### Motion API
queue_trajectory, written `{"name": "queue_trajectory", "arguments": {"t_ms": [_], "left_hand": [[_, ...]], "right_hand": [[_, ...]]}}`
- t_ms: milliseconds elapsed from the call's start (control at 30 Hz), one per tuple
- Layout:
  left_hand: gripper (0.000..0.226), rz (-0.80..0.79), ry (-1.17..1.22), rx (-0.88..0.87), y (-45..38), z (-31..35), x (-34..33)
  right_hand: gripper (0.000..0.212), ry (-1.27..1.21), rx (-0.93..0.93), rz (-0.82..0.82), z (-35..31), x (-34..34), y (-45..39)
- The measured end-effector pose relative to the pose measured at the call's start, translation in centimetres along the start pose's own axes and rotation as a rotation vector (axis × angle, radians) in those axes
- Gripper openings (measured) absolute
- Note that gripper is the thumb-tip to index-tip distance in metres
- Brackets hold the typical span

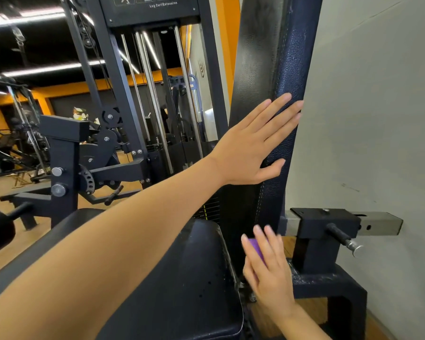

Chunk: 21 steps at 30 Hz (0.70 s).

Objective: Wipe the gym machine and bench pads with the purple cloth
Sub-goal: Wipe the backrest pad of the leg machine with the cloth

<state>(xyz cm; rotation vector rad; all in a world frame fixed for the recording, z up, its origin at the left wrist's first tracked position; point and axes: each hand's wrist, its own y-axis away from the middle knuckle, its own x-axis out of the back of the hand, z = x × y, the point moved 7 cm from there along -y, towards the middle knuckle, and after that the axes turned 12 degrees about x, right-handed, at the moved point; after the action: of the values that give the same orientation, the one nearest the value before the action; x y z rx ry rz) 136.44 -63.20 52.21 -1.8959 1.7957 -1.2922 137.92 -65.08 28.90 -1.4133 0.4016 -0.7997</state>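
Observation:
A tall upright back pad [260, 69] of black and dark blue leather stands right of centre. My left hand [253, 143] lies flat and open against its edge, fingers spread, thumb below. Lower down, my right hand [268, 263] presses a purple cloth [257, 249] against the bottom of the same pad; only a small patch of the cloth shows under the fingers. The black seat pad [182, 278] sits below, between my arms.
A grey wall [378, 119] is close on the right. A black adjuster bracket with a pin handle [341, 239] juts out beside the pad base. The weight stack frame with chrome guide rods [152, 94] stands behind. More machines fill the far left.

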Motion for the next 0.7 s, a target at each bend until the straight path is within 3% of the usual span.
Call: {"name": "queue_trajectory", "arguments": {"t_ms": [167,333,467,600,700], "left_hand": [[0.069,0.022,0.036,0.005,0.0,0.0,-0.1],[0.069,0.023,0.034,0.002,0.0,-0.1,-0.2],[0.069,0.021,0.025,0.018,0.1,0.1,-0.1],[0.068,0.020,0.022,0.014,0.2,0.1,0.1],[0.068,0.021,0.022,0.019,0.2,0.1,0.1]], "right_hand": [[0.046,-0.010,-0.187,0.187,1.9,0.8,-3.9],[0.052,-0.033,-0.072,0.017,-0.9,-1.2,3.1],[0.051,-0.064,-0.118,-0.037,-0.7,-1.1,3.5],[0.042,-0.004,-0.067,0.044,0.5,0.6,-1.2],[0.047,0.001,-0.189,0.137,2.3,1.4,-5.1]]}}
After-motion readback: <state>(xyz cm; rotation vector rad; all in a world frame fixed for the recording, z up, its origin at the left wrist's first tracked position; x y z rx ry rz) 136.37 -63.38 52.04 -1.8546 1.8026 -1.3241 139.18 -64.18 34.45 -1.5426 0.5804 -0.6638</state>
